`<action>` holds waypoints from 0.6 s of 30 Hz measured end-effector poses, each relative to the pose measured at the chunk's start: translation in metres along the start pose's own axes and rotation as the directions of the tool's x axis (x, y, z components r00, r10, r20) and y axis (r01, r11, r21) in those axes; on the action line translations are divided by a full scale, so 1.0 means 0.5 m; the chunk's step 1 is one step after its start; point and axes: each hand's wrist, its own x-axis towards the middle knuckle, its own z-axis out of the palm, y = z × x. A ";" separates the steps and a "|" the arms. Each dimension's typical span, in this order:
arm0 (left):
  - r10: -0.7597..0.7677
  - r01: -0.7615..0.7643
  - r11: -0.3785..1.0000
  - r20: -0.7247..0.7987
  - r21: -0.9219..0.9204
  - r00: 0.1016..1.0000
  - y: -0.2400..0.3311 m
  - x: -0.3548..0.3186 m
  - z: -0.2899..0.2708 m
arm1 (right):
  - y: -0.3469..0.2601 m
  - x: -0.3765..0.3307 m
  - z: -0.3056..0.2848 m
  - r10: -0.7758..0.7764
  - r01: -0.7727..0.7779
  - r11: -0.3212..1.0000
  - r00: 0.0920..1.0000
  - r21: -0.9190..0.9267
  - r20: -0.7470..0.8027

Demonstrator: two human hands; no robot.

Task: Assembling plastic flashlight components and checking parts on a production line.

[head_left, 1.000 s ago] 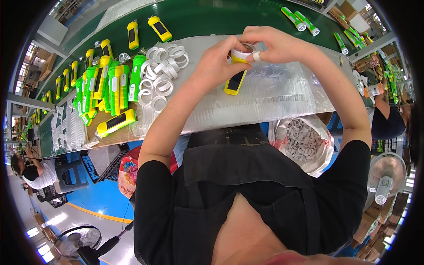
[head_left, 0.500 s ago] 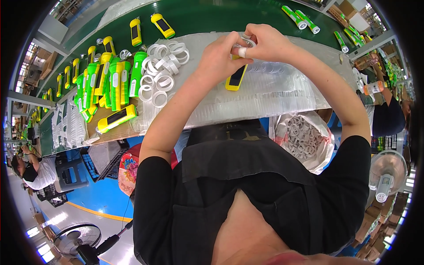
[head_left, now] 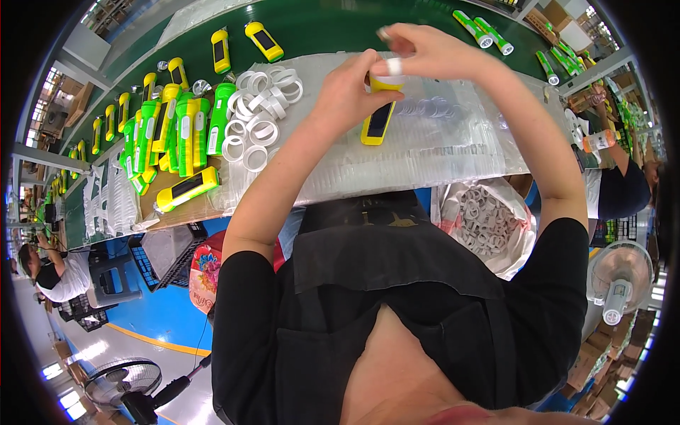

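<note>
My left hand [head_left: 345, 86] is closed around the head end of a yellow flashlight [head_left: 377, 125], whose body with a dark panel points toward me over the bench. My right hand [head_left: 432, 53] is just right of it. Its thumb, with a white wrap, lies at the flashlight's head, while the other fingers are lifted apart from it and slightly blurred. The far end of the head is hidden by my hands. Left of my left hand lies a loose pile of white rings [head_left: 263, 106].
Green and yellow flashlights [head_left: 170, 131] are heaped on the left of the bench, a single yellow one [head_left: 188, 190] nearer me. Green-white flashlights [head_left: 482, 32] lie at the far right. A white sack of small grey-white parts [head_left: 489, 223] stands below the bench edge. A fan [head_left: 620, 283] stands at right.
My right fingers have lifted away from the flashlight's head, leaving the thumb there. The white ring seen between my hands no longer shows clearly. My left hand stays on the flashlight.
</note>
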 end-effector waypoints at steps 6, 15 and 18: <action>-0.028 0.027 0.999 0.014 0.039 1.000 -0.001 -0.004 0.000 | -0.048 0.012 -0.002 0.162 -0.096 0.941 0.970 -0.325 0.183; -0.014 0.015 0.998 0.012 -0.060 1.000 -0.018 -0.001 0.002 | -0.022 0.015 0.020 0.098 -0.065 0.978 0.982 -0.196 0.161; -0.001 -0.008 0.981 -0.049 -0.194 0.999 -0.026 -0.015 -0.003 | -0.006 -0.001 0.000 -0.065 0.049 0.993 0.987 0.107 0.150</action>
